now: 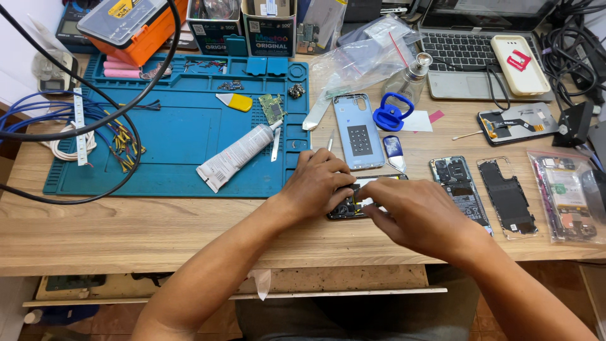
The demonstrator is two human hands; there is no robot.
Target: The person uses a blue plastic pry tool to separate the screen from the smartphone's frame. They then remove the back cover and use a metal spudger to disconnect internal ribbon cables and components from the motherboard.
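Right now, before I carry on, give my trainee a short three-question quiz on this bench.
1. True or false: both hands, left hand and right hand, rest on the opened phone.
2. What lies diagonally on the blue work mat? A) white glue tube B) laptop C) suction cup
3. Which colour is the lidded parts box at the mat's far left corner?

Key:
1. True
2. A
3. Orange, with a clear lid
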